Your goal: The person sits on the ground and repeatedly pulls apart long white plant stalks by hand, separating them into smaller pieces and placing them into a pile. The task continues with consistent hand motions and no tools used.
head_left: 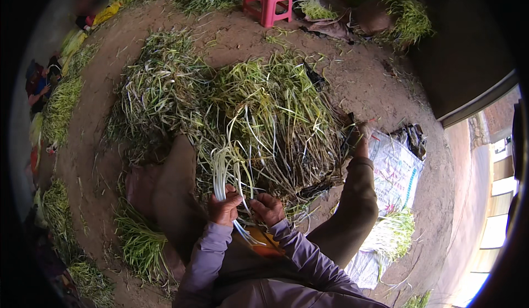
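Observation:
A bunch of long, thin greens with white stalks [220, 167] is gripped in my left hand [223, 210]. Its pale stalk ends stick out below the fist, and the upper parts droop over the pile in front. Close by on the right, my right hand [268, 209] is closed, its thumb and finger pinched at a single pale stalk [246, 189]. Between my legs lies a big heap of unsorted greens [292, 126], with green leaves on top and brownish, muddy stalks toward me. Something orange [265, 243] shows under the hands, partly hidden.
Another heap of greens [160, 87] lies ahead on the left. Cleaner bunches rest beside my left leg [140, 239] and on a white plastic sheet [394, 167] at right. A pink stool [268, 2] stands ahead. People sit by more greens at far left.

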A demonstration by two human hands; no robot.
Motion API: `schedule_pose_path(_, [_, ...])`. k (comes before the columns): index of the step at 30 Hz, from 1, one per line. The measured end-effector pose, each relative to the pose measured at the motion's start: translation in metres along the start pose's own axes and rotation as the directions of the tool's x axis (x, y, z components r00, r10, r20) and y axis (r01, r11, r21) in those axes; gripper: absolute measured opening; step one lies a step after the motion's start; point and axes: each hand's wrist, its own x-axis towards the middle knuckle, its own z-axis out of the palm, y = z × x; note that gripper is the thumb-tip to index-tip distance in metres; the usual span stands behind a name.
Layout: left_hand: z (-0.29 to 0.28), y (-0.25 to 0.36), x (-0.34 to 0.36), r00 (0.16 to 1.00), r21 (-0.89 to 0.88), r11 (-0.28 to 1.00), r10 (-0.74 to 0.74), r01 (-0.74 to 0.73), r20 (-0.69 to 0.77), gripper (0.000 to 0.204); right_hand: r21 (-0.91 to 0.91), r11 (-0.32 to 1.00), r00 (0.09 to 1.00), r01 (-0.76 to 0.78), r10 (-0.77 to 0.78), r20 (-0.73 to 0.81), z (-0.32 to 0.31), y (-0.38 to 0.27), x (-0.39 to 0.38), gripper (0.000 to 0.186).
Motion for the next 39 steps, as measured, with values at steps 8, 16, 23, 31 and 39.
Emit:
schedule_pose_path(8, [0.0,0.009,-0.013,1.0,-0.194,0.981,0.018,-0.014,0.02,0.027,-0.304,0.953,0.954,-0.013,-0.079,-0.288,-0.035,0.032,0.002,0.019])
schedule_pose_path(16, [0.005,0.017,-0.014,0.993,-0.173,0.978,0.12,-0.116,0.013,0.029,-0.615,0.719,0.893,-0.324,0.018,-0.449,-0.145,0.13,0.015,0.03])
schedule_pose_path(23, [0.001,0.012,-0.021,0.989,-0.007,0.991,0.136,-0.136,-0.059,0.029,-0.939,0.307,0.947,-0.154,-0.225,-0.229,-0.066,0.002,-0.004,0.018])
schedule_pose_path(31, [0.015,-0.009,-0.022,0.987,0.102,0.988,0.125,-0.114,-0.102,0.026,-0.127,0.975,0.984,0.181,-0.178,0.034,0.012,-0.031,0.005,0.021])
schedule_pose_path(39, [0.006,-0.028,-0.019,0.98,-0.052,0.998,0.011,-0.022,-0.198,0.028,0.48,0.871,0.982,0.104,-0.012,-0.19,-0.005,-0.027,-0.008,0.014])
